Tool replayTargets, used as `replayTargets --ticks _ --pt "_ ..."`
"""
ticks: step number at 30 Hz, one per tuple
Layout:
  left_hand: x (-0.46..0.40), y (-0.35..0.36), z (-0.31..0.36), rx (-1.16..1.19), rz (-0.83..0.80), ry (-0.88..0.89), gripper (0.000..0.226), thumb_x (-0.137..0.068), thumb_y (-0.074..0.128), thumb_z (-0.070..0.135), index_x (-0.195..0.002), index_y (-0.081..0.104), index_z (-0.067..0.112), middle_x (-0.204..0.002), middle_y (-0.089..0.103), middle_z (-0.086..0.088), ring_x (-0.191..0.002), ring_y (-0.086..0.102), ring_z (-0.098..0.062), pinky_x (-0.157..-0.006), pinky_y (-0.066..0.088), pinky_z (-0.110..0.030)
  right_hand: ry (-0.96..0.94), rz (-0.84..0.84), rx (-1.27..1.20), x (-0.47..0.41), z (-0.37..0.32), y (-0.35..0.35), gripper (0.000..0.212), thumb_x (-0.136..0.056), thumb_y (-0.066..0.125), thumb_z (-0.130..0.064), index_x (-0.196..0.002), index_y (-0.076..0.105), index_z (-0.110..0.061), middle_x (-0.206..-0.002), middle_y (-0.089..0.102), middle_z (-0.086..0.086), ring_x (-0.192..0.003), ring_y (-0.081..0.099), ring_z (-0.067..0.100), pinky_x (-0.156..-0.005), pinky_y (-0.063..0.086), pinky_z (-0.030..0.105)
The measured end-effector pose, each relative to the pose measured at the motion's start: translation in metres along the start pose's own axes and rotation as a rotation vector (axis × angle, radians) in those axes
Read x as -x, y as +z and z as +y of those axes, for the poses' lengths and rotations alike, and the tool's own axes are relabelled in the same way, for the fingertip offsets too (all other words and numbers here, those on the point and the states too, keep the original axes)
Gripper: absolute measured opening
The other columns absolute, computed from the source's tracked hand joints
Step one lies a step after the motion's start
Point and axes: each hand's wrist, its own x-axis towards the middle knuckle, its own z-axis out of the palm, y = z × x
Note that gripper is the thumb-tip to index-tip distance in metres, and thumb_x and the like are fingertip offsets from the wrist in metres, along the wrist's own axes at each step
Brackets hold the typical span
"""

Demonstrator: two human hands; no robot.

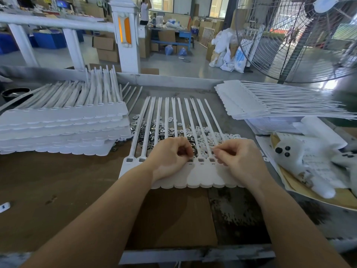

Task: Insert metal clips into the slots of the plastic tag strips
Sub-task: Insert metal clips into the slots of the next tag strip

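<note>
Both hands mid-frame on strip (201, 176): left hand (170, 159), right hand (237, 161) each curled, pinching what I judged clips. Best seat clip square over slot (201, 161), press flush.

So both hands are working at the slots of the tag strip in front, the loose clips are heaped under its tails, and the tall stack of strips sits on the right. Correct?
Not quite. In the head view the tall stack sits on the left. Both hands, left hand and right hand, are at the slots of the tag strip, with loose clips under its tails.
</note>
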Motion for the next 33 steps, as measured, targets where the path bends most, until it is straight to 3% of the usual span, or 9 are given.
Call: replayTargets --ticks 4,6,9,12,17,21,24,30,33 --pt "0.001 0.001 -0.001 -0.015 0.015 0.008 0.018 -0.084 0.057 0.002 -0.085 0.065 0.018 -0.089 0.069 0.0 -0.086 0.063 -0.013 -0.084 0.052 -0.031 0.045 0.015 -0.023 -0.002 0.002 0.001 0.018 -0.085 0.066 -0.009 -0.1 0.07 -0.019 -0.08 0.068 -0.007 -0.069 0.062 -0.003 -0.066 0.045 0.005" --pt "0.001 0.001 -0.001 -0.024 0.017 0.011 0.017 -0.084 0.057 0.003 -0.085 0.065 0.018 -0.088 0.069 0.0 -0.085 0.063 -0.013 -0.083 0.052 -0.03 0.057 0.015 -0.017 -0.003 0.002 0.001 0.014 -0.085 0.065 -0.006 -0.094 0.071 -0.016 -0.077 0.067 -0.01 -0.068 0.061 -0.005 -0.066 0.046 0.004" --pt "0.001 0.001 -0.001 -0.026 0.018 0.013 0.017 -0.084 0.058 0.004 -0.085 0.065 0.019 -0.088 0.069 0.001 -0.085 0.063 -0.011 -0.083 0.052 -0.029 0.104 0.014 -0.062 -0.005 -0.002 -0.001 0.017 -0.085 0.063 -0.002 -0.078 0.067 -0.017 -0.071 0.068 -0.003 -0.065 0.066 0.009 -0.074 0.053 0.024" --pt "0.001 0.001 -0.001 -0.022 0.018 0.005 0.017 -0.084 0.058 0.004 -0.085 0.065 0.019 -0.088 0.068 0.002 -0.085 0.063 -0.011 -0.083 0.052 -0.03 0.13 0.046 -0.016 -0.008 -0.002 -0.003 0.019 -0.082 0.066 -0.002 -0.071 0.065 -0.017 -0.07 0.07 0.001 -0.068 0.068 0.014 -0.079 0.054 0.032" --pt "0.0 0.002 0.0 -0.019 0.017 0.004 0.016 -0.084 0.058 0.003 -0.085 0.065 0.018 -0.088 0.068 0.001 -0.085 0.063 -0.012 -0.083 0.052 -0.031 0.168 0.036 0.132 -0.01 0.002 -0.007 0.008 -0.082 0.069 -0.012 -0.076 0.072 -0.015 -0.068 0.063 -0.009 -0.067 0.057 0.003 -0.063 0.045 0.022" --pt "0.001 0.002 0.0 0.003 0.017 -0.005 0.019 -0.084 0.057 0.002 -0.083 0.065 0.019 -0.088 0.068 0.0 -0.087 0.063 -0.014 -0.085 0.052 -0.034 0.224 -0.011 0.208 -0.012 0.002 -0.01 0.008 -0.084 0.067 -0.014 -0.082 0.075 -0.014 -0.072 0.058 -0.007 -0.07 0.052 0.008 -0.068 0.041 0.027" --pt "0.001 0.001 0.0 0.01 0.015 -0.009 0.021 -0.084 0.056 0.002 -0.081 0.064 0.021 -0.088 0.068 0.0 -0.087 0.063 -0.015 -0.085 0.052 -0.036 0.262 -0.077 0.213 -0.014 0.002 -0.012 0.01 -0.086 0.065 -0.014 -0.082 0.074 -0.013 -0.079 0.059 -0.002 -0.065 0.047 0.001 -0.055 0.034 0.017" --pt "0.001 0.001 0.0 0.014 0.015 -0.01 0.021 -0.084 0.057 0.002 -0.08 0.063 0.022 -0.088 0.068 0.001 -0.087 0.063 -0.014 -0.086 0.052 -0.035 0.323 -0.099 0.16 -0.017 0.004 -0.012 0.008 -0.084 0.066 -0.013 -0.079 0.072 -0.011 -0.085 0.062 0.002 -0.067 0.047 0.002 -0.053 0.034 0.016" --pt "0.0 0.001 0.0 0.013 0.008 -0.004 0.02 -0.084 0.057 0.003 -0.081 0.063 0.022 -0.088 0.069 0.001 -0.086 0.063 -0.014 -0.085 0.052 -0.035 0.324 -0.077 0.12 -0.016 0.006 -0.013 0.005 -0.081 0.07 -0.014 -0.077 0.071 -0.012 -0.079 0.061 -0.004 -0.067 0.048 0.0 -0.052 0.033 0.016"
